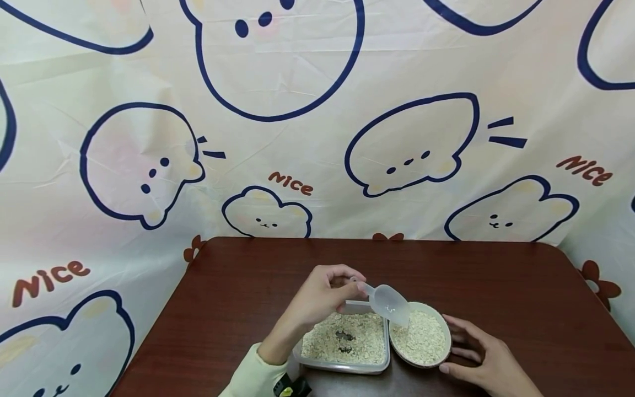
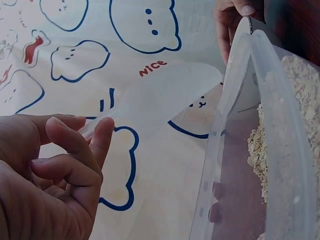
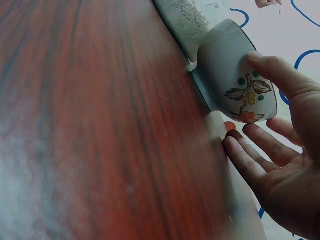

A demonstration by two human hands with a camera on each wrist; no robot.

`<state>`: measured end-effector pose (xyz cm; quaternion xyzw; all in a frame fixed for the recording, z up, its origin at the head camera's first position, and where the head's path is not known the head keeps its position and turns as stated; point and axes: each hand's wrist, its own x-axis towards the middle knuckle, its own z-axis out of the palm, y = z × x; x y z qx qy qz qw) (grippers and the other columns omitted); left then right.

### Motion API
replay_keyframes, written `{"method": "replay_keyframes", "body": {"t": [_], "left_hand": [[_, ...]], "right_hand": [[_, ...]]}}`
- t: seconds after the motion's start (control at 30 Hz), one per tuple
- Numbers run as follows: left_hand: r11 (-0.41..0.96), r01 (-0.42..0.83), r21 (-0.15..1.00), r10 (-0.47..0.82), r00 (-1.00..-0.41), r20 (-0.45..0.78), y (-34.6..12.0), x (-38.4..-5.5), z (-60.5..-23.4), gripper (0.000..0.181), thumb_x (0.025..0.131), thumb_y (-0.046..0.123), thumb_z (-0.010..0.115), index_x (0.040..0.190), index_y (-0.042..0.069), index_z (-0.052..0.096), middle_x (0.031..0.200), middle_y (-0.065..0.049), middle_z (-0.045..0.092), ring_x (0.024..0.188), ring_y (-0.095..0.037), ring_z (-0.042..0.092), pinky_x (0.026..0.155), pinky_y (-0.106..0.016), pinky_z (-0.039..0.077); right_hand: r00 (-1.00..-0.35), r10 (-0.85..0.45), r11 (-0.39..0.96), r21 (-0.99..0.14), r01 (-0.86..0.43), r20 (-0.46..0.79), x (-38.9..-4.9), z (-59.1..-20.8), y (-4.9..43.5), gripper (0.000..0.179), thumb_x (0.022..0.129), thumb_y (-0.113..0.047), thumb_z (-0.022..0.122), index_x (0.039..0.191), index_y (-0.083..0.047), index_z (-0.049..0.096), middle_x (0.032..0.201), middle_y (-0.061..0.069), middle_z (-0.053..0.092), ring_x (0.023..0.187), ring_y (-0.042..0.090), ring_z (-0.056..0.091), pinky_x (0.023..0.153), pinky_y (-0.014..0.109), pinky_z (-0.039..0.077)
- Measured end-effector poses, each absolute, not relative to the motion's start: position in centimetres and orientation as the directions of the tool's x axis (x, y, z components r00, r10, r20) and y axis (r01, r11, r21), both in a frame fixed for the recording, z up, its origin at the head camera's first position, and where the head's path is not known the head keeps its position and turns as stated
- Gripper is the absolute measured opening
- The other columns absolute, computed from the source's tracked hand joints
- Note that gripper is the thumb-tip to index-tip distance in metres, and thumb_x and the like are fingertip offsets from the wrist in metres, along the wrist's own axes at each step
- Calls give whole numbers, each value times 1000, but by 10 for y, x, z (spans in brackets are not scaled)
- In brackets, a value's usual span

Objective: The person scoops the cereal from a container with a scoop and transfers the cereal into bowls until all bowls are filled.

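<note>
Your left grip (image 1: 324,292) pinches the scoop (image 1: 389,303), tilted to its right over the bowl (image 3: 225,75). Your right grip (image 1: 488,358), fingers spread, rests against the bowl. That bowl, between your 2 grips, looks mostly filled with flakes (image 1: 421,339); the tub (image 1: 342,366) below your left grip holds more. Filling seems well along, perhaps some topping-up left.

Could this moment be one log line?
left hand: holds scoop tilted over bowl | right hand: touches bowl | container: beside bowl | pale flakes: in bowl and container
</note>
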<state>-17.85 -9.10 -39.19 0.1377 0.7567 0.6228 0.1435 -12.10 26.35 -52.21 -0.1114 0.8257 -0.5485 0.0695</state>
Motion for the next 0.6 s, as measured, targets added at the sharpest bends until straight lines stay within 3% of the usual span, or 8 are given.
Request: {"method": "replay_keyframes", "body": {"t": [0.13,0.37,0.53,0.6], "left_hand": [[163,6,987,377,-924,-57,-98,-177,-393,21,102,11,70,118,-1,76,105,-28,79,52,-11,47,51,-21,38],[141,-6,990,342,-938,-54,-120,-175,-393,22,103,12,69,121,-1,75,101,-22,81,51,-8,47,51,-20,40],[111,-32,993,305,-950,-64,-138,-172,-395,23,103,11,69,121,-3,73,91,-2,80,51,-5,45,52,-19,41],[111,-35,993,290,-955,-66,-146,-170,-395,24,103,11,69,121,-5,73,89,2,79,51,-5,45,52,-19,41]], "right_hand": [[-962,-269,363,-921,-145,46,-120,-523,264,86,81,-17,94,156,-11,52,136,-28,60,113,-6,68,86,26,64],[-966,-257,380,-923,-65,-38,-121,-521,265,90,82,-22,95,158,-12,49,145,2,62,113,-7,68,88,25,64],[-967,-246,376,-926,-31,-68,-121,-521,265,91,81,-22,95,159,-14,49,140,-18,59,114,-7,67,88,25,64],[-967,-252,375,-925,-56,-44,-121,-521,264,90,82,-21,95,158,-13,49,141,-16,60,114,-7,67,88,25,64]]}}
